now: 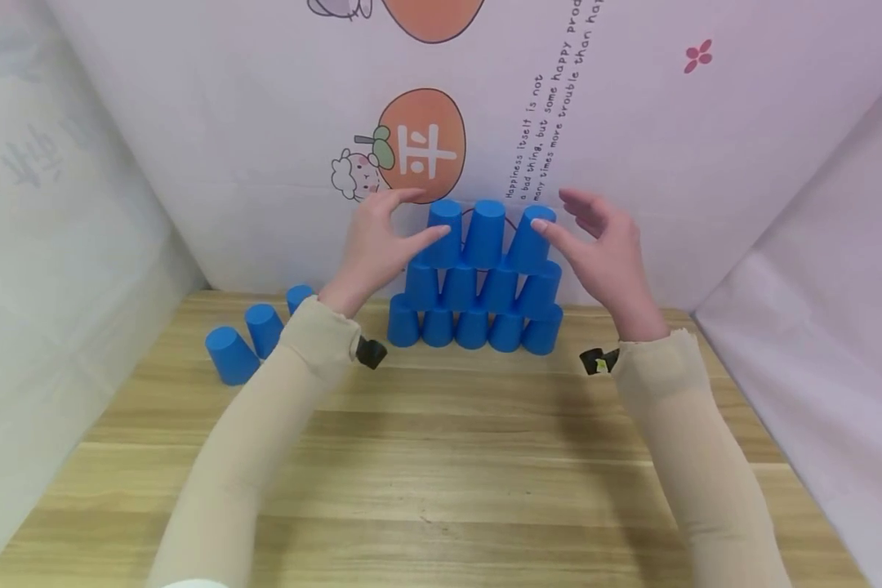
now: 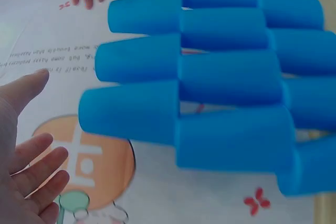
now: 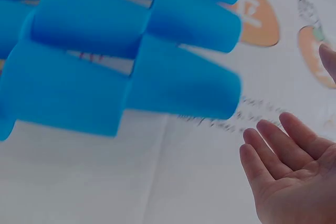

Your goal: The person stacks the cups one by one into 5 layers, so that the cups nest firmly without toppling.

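Observation:
Upside-down blue cups stand stacked in three rows against the back wall. The top row has three: a left cup (image 1: pixel 444 233), a middle cup (image 1: pixel 485 233) and a right cup (image 1: pixel 531 245). Several more make up the middle row (image 1: pixel 459 288) and the bottom row (image 1: pixel 472 328). Beside the top left cup is my left hand (image 1: pixel 382 241), its fingers spread; the left wrist view shows a gap between it and the cup (image 2: pixel 131 111). My right hand (image 1: pixel 606 245) hovers by the top right cup, palm toward it and apart from it in the right wrist view, holding nothing.
At the left of the wooden table (image 1: pixel 426 474), more blue cups (image 1: pixel 232 356) stand upside down, one partly hidden behind my left forearm. A white printed sheet (image 1: pixel 706 163) covers the wall close behind the stack. White sheeting (image 1: pixel 838 269) also hangs along both sides.

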Available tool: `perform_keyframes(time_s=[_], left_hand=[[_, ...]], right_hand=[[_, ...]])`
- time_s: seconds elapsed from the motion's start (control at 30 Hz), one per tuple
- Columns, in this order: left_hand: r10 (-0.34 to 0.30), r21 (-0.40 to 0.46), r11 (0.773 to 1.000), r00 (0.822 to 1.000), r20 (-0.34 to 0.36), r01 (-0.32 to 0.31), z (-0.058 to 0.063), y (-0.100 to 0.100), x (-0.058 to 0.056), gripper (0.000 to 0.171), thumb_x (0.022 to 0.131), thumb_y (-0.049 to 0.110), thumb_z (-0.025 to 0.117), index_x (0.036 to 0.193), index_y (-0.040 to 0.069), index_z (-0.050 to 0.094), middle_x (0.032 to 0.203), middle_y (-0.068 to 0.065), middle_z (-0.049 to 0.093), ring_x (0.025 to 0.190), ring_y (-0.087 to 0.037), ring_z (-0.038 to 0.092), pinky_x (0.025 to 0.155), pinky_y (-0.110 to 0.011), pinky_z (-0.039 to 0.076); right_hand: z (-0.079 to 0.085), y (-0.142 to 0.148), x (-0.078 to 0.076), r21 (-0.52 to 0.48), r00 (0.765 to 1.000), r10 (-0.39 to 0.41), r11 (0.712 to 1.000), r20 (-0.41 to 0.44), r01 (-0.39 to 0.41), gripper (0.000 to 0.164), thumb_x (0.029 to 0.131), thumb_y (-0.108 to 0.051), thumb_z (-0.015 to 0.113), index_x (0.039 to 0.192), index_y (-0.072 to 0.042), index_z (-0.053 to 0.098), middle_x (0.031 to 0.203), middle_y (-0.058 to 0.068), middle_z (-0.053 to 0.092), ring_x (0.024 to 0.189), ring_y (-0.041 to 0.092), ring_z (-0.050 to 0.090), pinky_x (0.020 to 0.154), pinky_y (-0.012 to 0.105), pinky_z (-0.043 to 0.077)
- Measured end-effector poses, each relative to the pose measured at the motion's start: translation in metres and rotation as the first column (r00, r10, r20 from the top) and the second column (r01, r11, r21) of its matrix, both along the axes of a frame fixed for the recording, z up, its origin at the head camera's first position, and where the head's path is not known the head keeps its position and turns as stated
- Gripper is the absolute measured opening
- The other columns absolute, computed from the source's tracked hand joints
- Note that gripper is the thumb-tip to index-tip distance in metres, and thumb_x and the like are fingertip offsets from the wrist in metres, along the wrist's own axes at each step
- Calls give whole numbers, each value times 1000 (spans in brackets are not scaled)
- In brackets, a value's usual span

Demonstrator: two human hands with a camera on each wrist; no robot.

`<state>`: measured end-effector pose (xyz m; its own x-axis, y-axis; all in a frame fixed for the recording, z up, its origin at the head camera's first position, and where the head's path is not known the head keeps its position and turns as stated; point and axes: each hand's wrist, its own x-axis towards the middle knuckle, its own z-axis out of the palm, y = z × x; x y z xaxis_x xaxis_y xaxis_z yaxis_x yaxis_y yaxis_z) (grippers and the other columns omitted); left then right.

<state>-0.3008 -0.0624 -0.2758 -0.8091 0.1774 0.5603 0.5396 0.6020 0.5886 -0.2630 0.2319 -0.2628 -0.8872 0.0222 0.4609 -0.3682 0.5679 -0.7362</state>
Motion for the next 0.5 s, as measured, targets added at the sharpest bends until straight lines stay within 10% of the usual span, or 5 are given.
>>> perform_keyframes(time_s=[0.5], left_hand=[[106,12,994,987,124,-109,-61,-92,41,63,90,46,78,141,12,61,142,-7,57,135,-28,46,111,-54,36]], right_hand=[[-26,-36,28,91,977,214,973,3,-214,65,91,-46,76,146,-18,56,146,0,56,134,22,51,109,58,40]])
